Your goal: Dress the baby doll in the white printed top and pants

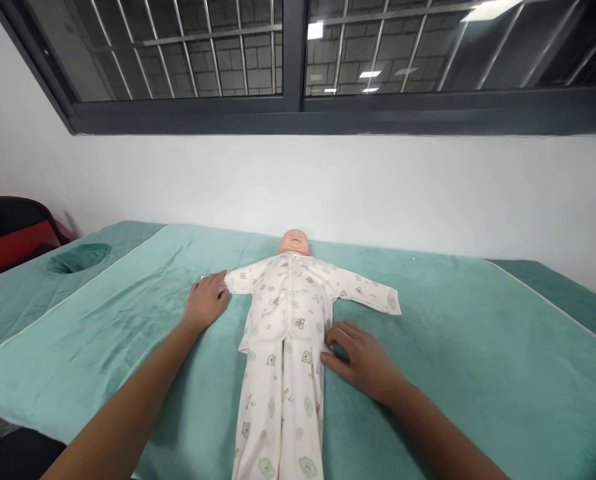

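Observation:
A baby doll [294, 242] lies on its back on a green bed cover, dressed in a white printed long-sleeved shirt [289, 300] and white printed trousers [278, 413]. Both sleeves are spread out to the sides. My left hand [207, 300] rests over the end of the sleeve on the left, fingers stretched out and covering the cuff. Beside the shirt's lower right edge is my right hand [361, 360], its fingers slightly bent and thumb apart, fingertips at the cloth near the waist. The trouser legs run out of view at the bottom.
The green cover [468, 347] spreads over a bed against a white wall [338, 187]. A round hole [78, 258] is at the bed's left end, near a red and black object [15, 240]. Above is a dark-framed window [293, 67] with metal bars.

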A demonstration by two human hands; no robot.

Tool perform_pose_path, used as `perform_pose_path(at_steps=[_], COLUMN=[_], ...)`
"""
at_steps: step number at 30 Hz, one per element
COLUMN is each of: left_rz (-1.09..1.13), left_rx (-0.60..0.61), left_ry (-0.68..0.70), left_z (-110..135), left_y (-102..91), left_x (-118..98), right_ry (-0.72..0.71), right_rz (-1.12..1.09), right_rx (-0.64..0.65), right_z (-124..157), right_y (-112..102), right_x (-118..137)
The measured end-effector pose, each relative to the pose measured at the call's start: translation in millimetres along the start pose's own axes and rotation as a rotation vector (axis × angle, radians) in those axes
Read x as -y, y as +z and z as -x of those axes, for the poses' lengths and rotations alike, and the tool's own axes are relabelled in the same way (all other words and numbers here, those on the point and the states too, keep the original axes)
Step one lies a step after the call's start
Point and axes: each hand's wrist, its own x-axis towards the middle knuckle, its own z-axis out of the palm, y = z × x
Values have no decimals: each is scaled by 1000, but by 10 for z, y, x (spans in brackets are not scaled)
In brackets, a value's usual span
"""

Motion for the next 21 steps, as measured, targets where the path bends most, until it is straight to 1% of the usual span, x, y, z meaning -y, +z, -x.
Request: perform_pose_path(at_steps=[3, 6, 10, 14, 17, 19, 20, 21], left_rz=[21, 47, 50, 52, 80, 97, 102, 103], left_rx=[28, 56, 63, 78, 108, 122, 120, 111], left_ry=[-2, -4, -7, -27, -36, -39, -39, -38], left_z=[-7, -16, -34, -67, -90, -95, -94, -89], left_y=[14, 20, 27, 43, 43, 30, 22, 13], left_x=[14, 19, 15, 27, 41, 40, 36, 29], right_ry=[-6, -55, -98, -94, -76, -24, 23, 86], right_rz=[-5, -112, -220, -272, -386, -443, -441, -411], right_rx=[3, 35, 62, 55, 51, 5, -62, -178], right_z=[7, 33, 68, 72, 77, 81, 79, 74], right_y=[19, 30, 37, 14, -10, -25, -35, -49], right_x=[6, 49, 129, 162, 112, -19, -127, -265])
